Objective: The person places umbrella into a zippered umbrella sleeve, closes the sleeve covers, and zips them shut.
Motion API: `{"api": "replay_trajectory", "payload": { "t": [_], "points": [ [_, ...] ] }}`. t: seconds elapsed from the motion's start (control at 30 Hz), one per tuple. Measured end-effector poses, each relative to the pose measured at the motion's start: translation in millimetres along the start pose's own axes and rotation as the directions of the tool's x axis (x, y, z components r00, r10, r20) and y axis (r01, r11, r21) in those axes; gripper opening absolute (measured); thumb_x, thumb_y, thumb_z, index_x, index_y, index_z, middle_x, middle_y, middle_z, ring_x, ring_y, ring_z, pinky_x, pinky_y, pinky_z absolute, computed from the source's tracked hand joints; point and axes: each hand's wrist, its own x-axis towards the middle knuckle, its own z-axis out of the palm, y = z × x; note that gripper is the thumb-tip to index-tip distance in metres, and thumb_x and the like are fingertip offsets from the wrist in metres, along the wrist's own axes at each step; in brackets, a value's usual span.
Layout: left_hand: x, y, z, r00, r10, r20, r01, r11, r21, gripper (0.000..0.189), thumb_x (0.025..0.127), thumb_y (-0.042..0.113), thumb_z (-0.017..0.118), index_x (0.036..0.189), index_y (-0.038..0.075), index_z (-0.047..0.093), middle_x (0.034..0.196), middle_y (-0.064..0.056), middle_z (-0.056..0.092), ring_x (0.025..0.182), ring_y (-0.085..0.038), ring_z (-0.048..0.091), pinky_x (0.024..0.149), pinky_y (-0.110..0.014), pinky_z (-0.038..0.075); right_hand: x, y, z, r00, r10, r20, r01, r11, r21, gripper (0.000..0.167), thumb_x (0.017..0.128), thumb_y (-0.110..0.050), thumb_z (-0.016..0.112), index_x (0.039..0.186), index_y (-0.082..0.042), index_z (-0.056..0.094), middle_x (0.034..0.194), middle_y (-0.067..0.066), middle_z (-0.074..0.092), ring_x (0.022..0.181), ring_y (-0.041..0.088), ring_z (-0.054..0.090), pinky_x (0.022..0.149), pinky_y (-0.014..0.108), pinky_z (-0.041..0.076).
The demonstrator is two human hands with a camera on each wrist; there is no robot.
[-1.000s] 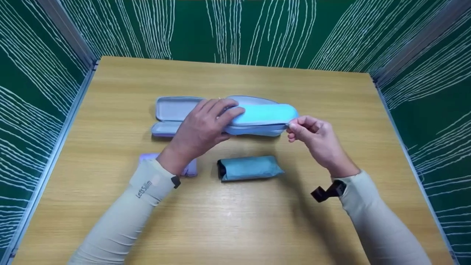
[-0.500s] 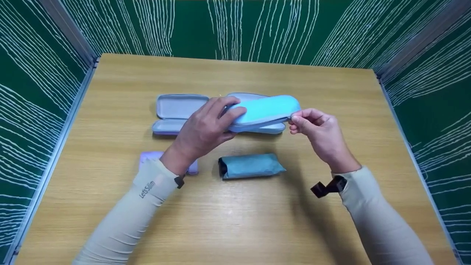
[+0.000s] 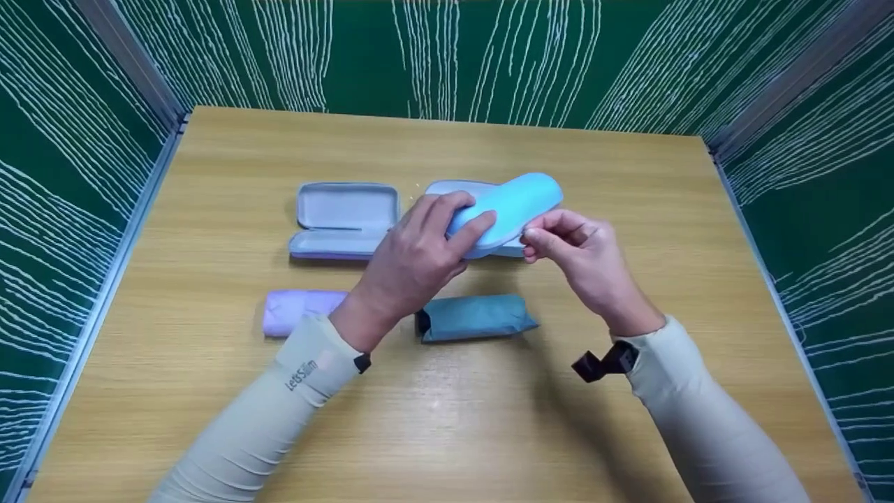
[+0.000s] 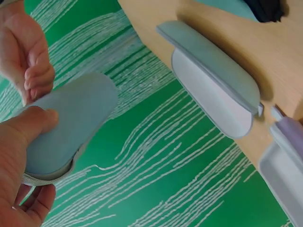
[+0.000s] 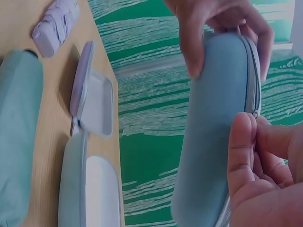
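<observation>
My left hand (image 3: 419, 258) grips one end of a light blue zippered case (image 3: 527, 199), holding it tilted above the table. In the left wrist view its thumb lies on top of the case (image 4: 80, 123) and the fingers are underneath. My right hand (image 3: 587, 265) pinches at the zipper pull (image 5: 256, 113) on the case's near side. A narrow gap shows along the seam between the pull and my left hand. Behind the held case, an opened light blue hard case (image 3: 447, 187) stands partly hidden.
Left of it stands an opened lavender hard case (image 3: 347, 205) with a pale lining. Nearer me lie a teal folded bundle (image 3: 478, 318) with a black end and a purple strapped bundle (image 3: 300, 311), partly behind my left arm. Green walls (image 3: 363, 56) border the wooden table (image 3: 433, 419).
The zippered case has risen off the opened blue case and turned, its far end swinging away from me. My right hand has slid left along the seam with the pull.
</observation>
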Motion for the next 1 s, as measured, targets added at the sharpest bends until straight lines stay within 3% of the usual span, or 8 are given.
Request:
{"api": "replay_trajectory", "payload": {
  "t": [0.1,0.23,0.47,0.73,0.87,1.0],
  "points": [
    [-0.9,-0.1,0.7,1.000,0.005,-0.008,-0.005,0.999,-0.034,0.049,0.092,0.021,0.081,0.135,0.012,0.059,0.127,-0.020,0.057,0.113,-0.036,0.059,0.107,-0.046,0.049,-0.8,-0.8,2.3,0.999,-0.001,0.046,0.000,1.000,0.023,0.016,0.100,-0.003,0.067,0.103,0.012,0.065,0.093,0.017,0.064,0.082,0.024,0.066,0.082,0.034,0.060],
    [-2.1,-1.7,1.0,0.999,0.026,-0.019,-0.029,0.989,-0.145,0.062,0.087,0.022,0.086,0.138,0.011,0.052,0.129,-0.018,0.053,0.116,-0.034,0.056,0.109,-0.042,0.047,-0.4,2.3,-0.1,0.994,-0.005,0.108,-0.015,0.984,0.176,0.007,0.103,0.002,0.058,0.102,0.006,0.064,0.093,0.012,0.063,0.084,0.021,0.064,0.083,0.030,0.057],
    [-3.5,-3.5,8.2,0.996,0.065,-0.064,-0.080,0.955,-0.285,0.073,0.085,0.021,0.088,0.141,0.014,0.042,0.130,-0.015,0.050,0.119,-0.032,0.055,0.112,-0.037,0.043,2.4,16.9,-4.5,0.974,-0.047,0.224,-0.061,0.890,0.453,0.012,0.106,-0.001,0.053,0.104,-0.003,0.065,0.093,0.006,0.062,0.086,0.015,0.061,0.081,0.024,0.052],
    [-10.1,-12.3,22.4,0.999,0.040,-0.024,-0.046,0.919,-0.392,0.081,0.082,0.018,0.089,0.144,0.020,0.036,0.142,-0.014,0.048,0.133,-0.030,0.052,0.115,-0.039,0.039,0.1,24.5,-3.7,0.946,-0.079,0.316,-0.122,0.814,0.568,0.009,0.104,-0.011,0.061,0.108,-0.005,0.065,0.096,0.002,0.063,0.090,0.013,0.059,0.079,0.023,0.050],
    [-13.4,-16.2,23.8,0.999,0.042,0.016,-0.032,0.909,-0.416,0.083,0.082,0.019,0.090,0.143,0.022,0.035,0.145,-0.013,0.045,0.137,-0.032,0.049,0.114,-0.040,0.040,0.7,22.9,-5.0,0.938,-0.078,0.337,-0.131,0.822,0.555,0.009,0.105,-0.010,0.060,0.108,-0.005,0.067,0.097,0.002,0.063,0.092,0.014,0.059,0.079,0.023,0.051],
    [-12.7,-20.7,20.0,0.997,0.064,0.036,-0.046,0.927,-0.372,0.082,0.082,0.025,0.089,0.144,0.025,0.035,0.145,-0.013,0.046,0.134,-0.033,0.052,0.111,-0.041,0.043,1.6,20.8,-9.6,0.951,-0.049,0.305,-0.109,0.870,0.481,0.014,0.105,-0.002,0.056,0.104,-0.005,0.069,0.096,0.002,0.065,0.091,0.014,0.059,0.079,0.022,0.051]
  ]
}}
